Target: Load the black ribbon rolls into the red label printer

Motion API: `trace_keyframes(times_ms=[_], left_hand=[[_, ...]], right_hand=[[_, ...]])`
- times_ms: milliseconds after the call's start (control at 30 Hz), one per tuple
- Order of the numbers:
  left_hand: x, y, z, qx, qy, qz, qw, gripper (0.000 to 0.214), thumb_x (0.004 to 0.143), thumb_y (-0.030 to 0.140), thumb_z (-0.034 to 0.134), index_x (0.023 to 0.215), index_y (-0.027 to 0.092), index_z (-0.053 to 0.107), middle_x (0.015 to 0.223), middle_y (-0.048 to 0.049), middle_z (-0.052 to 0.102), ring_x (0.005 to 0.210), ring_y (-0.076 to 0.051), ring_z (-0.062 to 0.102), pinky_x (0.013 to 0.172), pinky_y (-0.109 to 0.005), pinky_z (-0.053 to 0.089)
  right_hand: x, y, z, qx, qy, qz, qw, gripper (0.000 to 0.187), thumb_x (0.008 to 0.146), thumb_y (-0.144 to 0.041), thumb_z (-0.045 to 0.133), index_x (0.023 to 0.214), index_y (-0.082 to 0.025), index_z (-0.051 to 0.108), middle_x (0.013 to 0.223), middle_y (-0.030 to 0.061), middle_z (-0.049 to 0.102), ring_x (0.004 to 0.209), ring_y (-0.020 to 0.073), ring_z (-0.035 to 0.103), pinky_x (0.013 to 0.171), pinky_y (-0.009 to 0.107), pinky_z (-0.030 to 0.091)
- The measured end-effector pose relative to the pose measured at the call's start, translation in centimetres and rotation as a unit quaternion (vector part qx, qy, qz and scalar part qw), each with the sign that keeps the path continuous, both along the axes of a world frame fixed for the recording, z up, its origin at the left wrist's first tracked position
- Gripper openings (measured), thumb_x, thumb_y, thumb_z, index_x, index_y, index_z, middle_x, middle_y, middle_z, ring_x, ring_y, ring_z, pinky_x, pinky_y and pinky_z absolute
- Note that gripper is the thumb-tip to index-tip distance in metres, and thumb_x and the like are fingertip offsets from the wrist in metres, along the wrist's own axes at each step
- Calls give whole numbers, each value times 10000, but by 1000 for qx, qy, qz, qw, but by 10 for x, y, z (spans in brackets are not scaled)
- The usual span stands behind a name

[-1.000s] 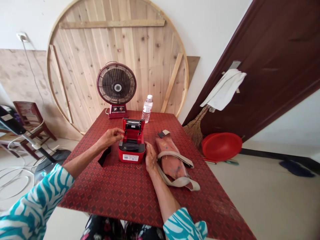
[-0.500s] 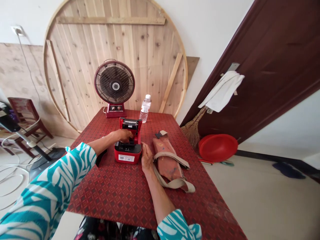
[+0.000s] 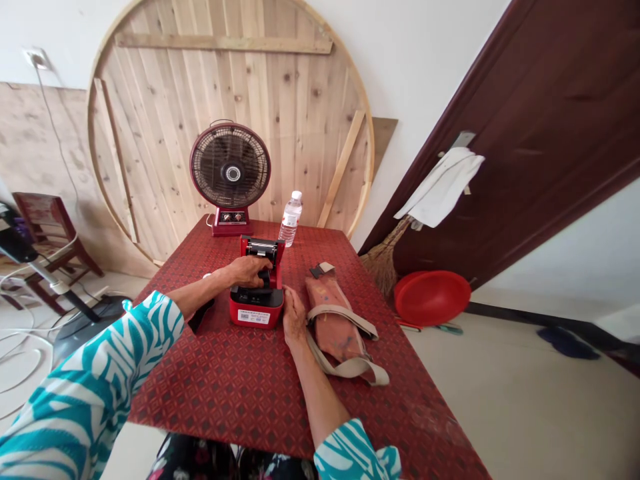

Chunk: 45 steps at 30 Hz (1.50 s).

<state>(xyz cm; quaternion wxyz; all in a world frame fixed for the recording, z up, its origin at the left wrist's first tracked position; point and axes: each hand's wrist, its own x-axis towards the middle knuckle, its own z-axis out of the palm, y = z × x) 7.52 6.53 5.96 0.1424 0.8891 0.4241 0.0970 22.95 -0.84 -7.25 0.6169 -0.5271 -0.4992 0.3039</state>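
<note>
A small red and black label printer (image 3: 256, 315) stands on the table with its lid raised, showing a roller and a metal strip inside. My left hand (image 3: 250, 271) reaches into its compartment from the left. Its fingers are bent around a dark part there, which I cannot make out. Against the printer's right side lies my right hand (image 3: 293, 317), its fingers stretched along the casing. Just right of that hand is a worn reddish-brown pouch (image 3: 335, 317) with a beige strap (image 3: 345, 313).
Behind the printer stand a maroon fan (image 3: 230, 173) and a water bottle (image 3: 291, 219). A patterned red cloth (image 3: 215, 393) covers the table. On the floor to the right are a red basin (image 3: 433, 298) and a straw broom (image 3: 383, 263). A chair (image 3: 50, 233) stands at left.
My left hand has shifted slightly inside the printer, and its fingers now show more clearly above the dark part. My right hand stays against the printer's side.
</note>
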Motion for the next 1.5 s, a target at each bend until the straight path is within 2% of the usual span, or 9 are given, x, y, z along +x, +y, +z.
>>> trace_keyframes(times_ms=[200, 333, 500, 700, 867, 1133, 1233, 1367, 1500], left_hand=[[-25, -17, 19, -53, -124, -18, 991, 334, 617, 159, 619, 939, 213, 689, 811, 1, 672, 734, -163, 599, 681, -235, 446], [-71, -10, 22, -100, -309, 30, 945, 306, 620, 208, 624, 923, 169, 621, 808, -5, 646, 729, -146, 593, 679, -243, 459], [-109, 29, -5, -51, -327, 152, 931, 312, 557, 148, 590, 869, 166, 582, 738, 26, 613, 685, -136, 577, 640, -234, 442], [-96, 53, -51, -91, -279, 177, 940, 281, 514, 81, 573, 777, 181, 562, 653, 56, 593, 638, -126, 556, 609, -217, 420], [-96, 54, -63, -112, -296, 174, 932, 301, 516, 104, 604, 808, 172, 593, 682, 35, 625, 693, -154, 594, 647, -239, 455], [-152, 4, -80, -190, -482, 153, 842, 442, 614, 268, 617, 1036, 151, 563, 1029, -89, 691, 944, -235, 655, 841, -375, 499], [-155, -21, -94, -232, -451, 134, 851, 501, 598, 245, 632, 1088, 168, 565, 1012, -74, 701, 916, -244, 662, 823, -394, 511], [-139, -35, -103, -157, -422, 181, 874, 484, 610, 309, 666, 1069, 173, 595, 1015, -61, 701, 992, -260, 642, 896, -399, 488], [-133, -37, -96, -168, -458, 204, 849, 476, 580, 436, 735, 948, 158, 618, 877, -59, 711, 854, -250, 669, 803, -379, 513]], right_hand=[[1, -1, -1, 7, -1, -5, 1000, 453, 883, -538, 398, 1058, -210, 657, 1088, 65, 692, 1039, 220, 610, 926, 367, 450], [1, -3, 3, 3, -12, -3, 1000, 447, 883, -528, 404, 1061, -208, 660, 1100, 68, 688, 1047, 227, 609, 930, 370, 448], [1, -5, 7, -9, -8, -7, 1000, 424, 871, -508, 433, 1057, -202, 660, 1100, 71, 685, 1055, 236, 608, 941, 384, 445], [1, -7, 11, -19, -12, -1, 1000, 446, 869, -529, 431, 1065, -198, 657, 1094, 78, 685, 1068, 245, 603, 942, 389, 443], [2, -7, 9, -18, -8, -4, 1000, 457, 856, -544, 439, 1055, -195, 658, 1090, 75, 685, 1062, 242, 601, 938, 375, 435], [2, -4, 3, -24, 10, -9, 1000, 465, 843, -557, 454, 1047, -199, 668, 1086, 75, 690, 1033, 238, 607, 928, 367, 437], [1, -4, 3, -16, 5, -12, 1000, 453, 848, -543, 459, 1064, -201, 664, 1090, 78, 691, 1024, 233, 609, 919, 361, 443], [0, -5, 4, -17, 2, -12, 1000, 459, 844, -537, 454, 1064, -188, 655, 1101, 87, 686, 1031, 239, 608, 920, 371, 442], [-1, -4, 3, -16, 2, -12, 1000, 461, 830, -540, 453, 1042, -187, 660, 1092, 89, 691, 1034, 247, 610, 918, 379, 443]])
